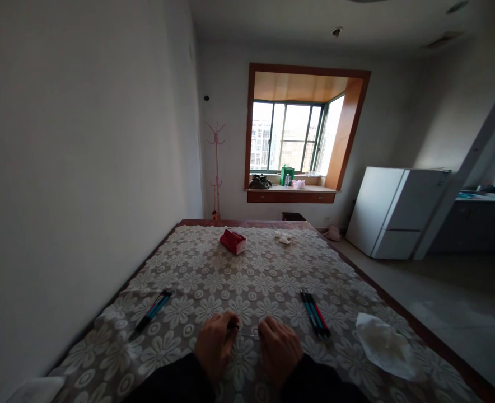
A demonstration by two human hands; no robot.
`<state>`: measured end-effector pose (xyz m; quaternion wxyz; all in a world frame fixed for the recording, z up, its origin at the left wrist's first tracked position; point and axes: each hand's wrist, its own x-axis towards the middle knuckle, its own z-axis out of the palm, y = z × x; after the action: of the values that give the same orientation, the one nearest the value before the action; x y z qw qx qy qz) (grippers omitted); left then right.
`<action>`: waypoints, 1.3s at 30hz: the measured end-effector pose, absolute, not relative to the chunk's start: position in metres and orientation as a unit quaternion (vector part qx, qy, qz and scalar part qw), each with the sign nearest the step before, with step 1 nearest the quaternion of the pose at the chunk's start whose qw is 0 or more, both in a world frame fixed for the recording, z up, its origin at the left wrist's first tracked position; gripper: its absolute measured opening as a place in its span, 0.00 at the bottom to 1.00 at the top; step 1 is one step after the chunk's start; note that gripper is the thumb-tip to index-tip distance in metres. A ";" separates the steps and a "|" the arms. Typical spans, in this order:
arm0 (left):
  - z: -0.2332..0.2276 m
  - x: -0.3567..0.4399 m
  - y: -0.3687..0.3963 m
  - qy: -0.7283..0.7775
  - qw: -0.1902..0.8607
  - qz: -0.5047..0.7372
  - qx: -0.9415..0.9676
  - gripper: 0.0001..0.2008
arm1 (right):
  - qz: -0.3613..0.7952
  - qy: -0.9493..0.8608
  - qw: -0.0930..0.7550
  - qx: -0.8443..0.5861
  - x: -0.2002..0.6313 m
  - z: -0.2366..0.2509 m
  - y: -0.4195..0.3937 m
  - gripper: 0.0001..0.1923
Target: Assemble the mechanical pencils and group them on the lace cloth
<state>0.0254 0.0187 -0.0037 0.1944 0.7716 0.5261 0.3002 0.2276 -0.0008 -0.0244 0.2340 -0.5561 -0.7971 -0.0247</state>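
Over the lace tablecloth, my left hand is closed around a small dark piece with a reddish end, which looks like part of a pen. My right hand has its fingers pinched together just across from it. A thin pale rod spans the gap between both hands; its ends are hidden by the fingers. To the right of my right hand lie several pens, blue, black and red. A second group of pens rests left of my left hand.
A red tissue pack lies toward the far end of the table, with crumpled white tissue to its right. A white plastic bag is at the near right. The wall runs along the left table edge. A fridge stands beyond.
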 end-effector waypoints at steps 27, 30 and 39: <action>0.000 0.026 0.025 0.501 0.304 0.350 0.731 0.16 | -0.025 -0.826 0.216 -0.520 0.232 -0.022 0.002 0.05; 0.002 0.026 0.023 0.496 0.268 0.308 0.767 0.08 | -0.004 -0.838 0.200 -0.507 0.231 -0.019 0.001 0.04; 0.001 0.026 0.022 0.488 0.274 0.301 0.772 0.08 | 0.015 -0.795 0.213 -0.568 0.244 -0.012 0.007 0.07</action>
<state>0.0256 0.0220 0.0010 0.2738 0.7719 0.4884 0.3012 0.2437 0.0072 -0.0116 0.2125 -0.5677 -0.7952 0.0152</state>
